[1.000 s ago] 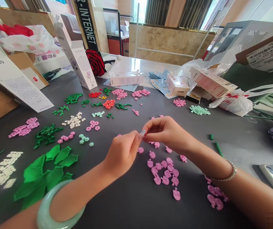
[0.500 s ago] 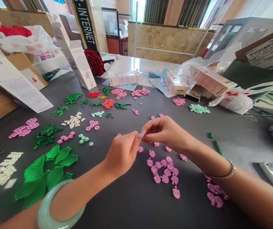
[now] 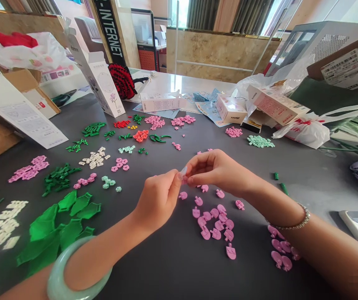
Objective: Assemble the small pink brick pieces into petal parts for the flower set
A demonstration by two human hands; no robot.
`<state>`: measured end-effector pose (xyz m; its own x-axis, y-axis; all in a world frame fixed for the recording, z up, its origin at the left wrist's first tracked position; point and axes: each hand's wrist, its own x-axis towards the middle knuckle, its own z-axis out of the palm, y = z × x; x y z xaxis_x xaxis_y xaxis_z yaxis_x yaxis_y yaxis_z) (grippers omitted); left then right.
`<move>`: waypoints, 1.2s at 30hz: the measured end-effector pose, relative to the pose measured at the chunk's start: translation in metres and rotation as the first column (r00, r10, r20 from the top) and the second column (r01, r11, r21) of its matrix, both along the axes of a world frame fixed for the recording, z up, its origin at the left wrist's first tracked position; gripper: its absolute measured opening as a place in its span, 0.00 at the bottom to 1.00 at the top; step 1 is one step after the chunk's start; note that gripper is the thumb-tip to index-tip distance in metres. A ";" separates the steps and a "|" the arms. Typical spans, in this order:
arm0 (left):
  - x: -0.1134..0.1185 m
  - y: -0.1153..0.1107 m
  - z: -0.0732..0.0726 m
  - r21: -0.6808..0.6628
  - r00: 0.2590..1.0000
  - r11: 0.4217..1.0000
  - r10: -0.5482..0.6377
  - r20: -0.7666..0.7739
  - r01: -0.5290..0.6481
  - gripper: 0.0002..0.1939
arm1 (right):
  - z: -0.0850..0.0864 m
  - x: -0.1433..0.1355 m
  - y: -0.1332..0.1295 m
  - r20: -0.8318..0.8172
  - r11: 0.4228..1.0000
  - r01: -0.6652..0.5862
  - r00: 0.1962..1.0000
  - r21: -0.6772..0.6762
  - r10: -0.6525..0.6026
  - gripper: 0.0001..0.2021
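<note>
Above the middle of the dark table, my left hand point(image 3: 158, 200) and my right hand point(image 3: 215, 168) meet at the fingertips. Between them a bit of a small pink building-block piece point(image 3: 184, 180) shows; the fingers cover most of it. My left hand is closed, thumb on top, and the right one pinches from the other side with its fingers curled. Just below lie loose pink petal pieces point(image 3: 219, 225), several in a cluster. More pink petal pieces point(image 3: 277, 259) lie by my right forearm, and a small pink assembled piece point(image 3: 239, 204) sits between the groups.
Left of my hands are green leaf pieces point(image 3: 69, 233), dark green pieces point(image 3: 59, 178), white pieces point(image 3: 5, 223) and cream pieces point(image 3: 94, 158). Mint pieces point(image 3: 260, 141) lie at the right. White boxes point(image 3: 105, 87), a plastic bag point(image 3: 308, 131) and a carton point(image 3: 344, 68) stand around the edges.
The right fingers have shifted slightly around the small piece, and a bit of pink now shows between the fingertips. The view has moved a little; the piles lie as before.
</note>
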<state>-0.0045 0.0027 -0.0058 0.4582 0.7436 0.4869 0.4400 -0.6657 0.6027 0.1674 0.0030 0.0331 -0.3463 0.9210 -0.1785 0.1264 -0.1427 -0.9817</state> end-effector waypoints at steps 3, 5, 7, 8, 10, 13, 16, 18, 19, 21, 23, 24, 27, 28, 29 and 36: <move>0.000 0.001 -0.001 -0.014 1.000 1.000 0.008 0.007 -0.008 0.19 | 0.002 0.002 0.001 0.030 1.000 -0.017 0.999 -0.002 0.017 0.06; 0.000 0.002 -0.001 -0.011 1.000 1.000 0.006 0.016 -0.006 0.19 | 0.003 0.002 0.001 0.063 1.000 -0.030 0.998 0.003 0.029 0.07; 0.001 0.002 -0.001 -0.006 1.000 1.000 0.001 0.023 -0.001 0.19 | 0.003 0.001 0.001 0.104 0.998 -0.055 0.993 0.005 0.054 0.05; 0.001 0.001 0.000 -0.005 1.000 1.000 -0.002 0.022 0.002 0.19 | 0.003 0.000 0.001 0.126 0.998 -0.068 0.990 0.009 0.066 0.04; 0.001 0.001 0.000 -0.005 1.000 1.000 -0.006 0.010 0.006 0.19 | 0.002 -0.002 0.000 0.163 0.996 -0.081 0.984 0.028 0.075 0.03; 0.001 0.000 -0.001 -0.002 1.000 1.000 -0.006 -0.011 0.006 0.19 | 0.000 -0.005 -0.001 0.199 0.996 -0.059 0.979 0.066 0.045 0.04; 0.002 0.000 -0.002 0.004 1.000 1.000 0.004 -0.025 -0.004 0.19 | -0.002 -0.008 -0.003 0.228 0.994 -0.033 0.974 0.102 0.009 0.06; 0.002 0.000 -0.003 0.001 0.999 1.000 0.006 -0.036 -0.006 0.19 | -0.003 -0.009 -0.003 0.246 0.991 -0.030 0.969 0.127 -0.003 0.07; 0.002 -0.001 -0.003 -0.004 0.999 1.000 0.006 -0.040 -0.006 0.19 | -0.002 -0.009 -0.004 0.256 0.991 -0.029 0.967 0.132 -0.006 0.07; 0.002 -0.001 -0.002 -0.026 0.999 1.000 0.005 -0.042 -0.006 0.19 | -0.001 -0.009 -0.003 0.274 0.992 -0.021 0.962 0.125 -0.014 0.06; 0.001 0.000 -0.001 -0.048 0.999 0.999 0.011 -0.035 -0.013 0.19 | 0.000 -0.007 -0.003 0.275 0.993 -0.011 0.961 0.119 -0.022 0.06; 0.000 0.001 -0.001 -0.053 0.999 0.998 0.017 -0.028 -0.019 0.19 | 0.001 -0.006 -0.002 0.267 0.993 -0.014 0.963 0.120 -0.019 0.07; -0.002 0.004 0.001 -0.060 1.000 0.998 0.029 0.002 -0.029 0.20 | 0.001 -0.004 0.000 0.215 0.990 -0.050 0.976 0.133 0.020 0.10; -0.002 0.005 0.001 -0.068 1.000 0.997 0.026 0.012 -0.025 0.20 | 0.001 -0.003 0.000 0.191 0.989 -0.059 0.981 0.132 0.032 0.10; -0.002 0.006 0.002 -0.079 1.000 0.997 0.018 0.024 -0.016 0.20 | 0.001 -0.003 0.000 0.168 0.989 -0.063 0.985 0.131 0.040 0.11; -0.004 0.007 0.002 -0.112 0.996 0.991 -0.073 0.056 0.078 0.20 | 0.000 -0.006 -0.002 0.084 0.993 -0.013 0.996 0.119 0.003 0.10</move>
<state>-0.0082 0.0100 -0.0042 0.4917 0.7597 0.4255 0.3576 -0.6217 0.6969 0.1614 0.0012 0.0336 -0.3427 0.9345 -0.0961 0.2092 -0.0239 -0.9776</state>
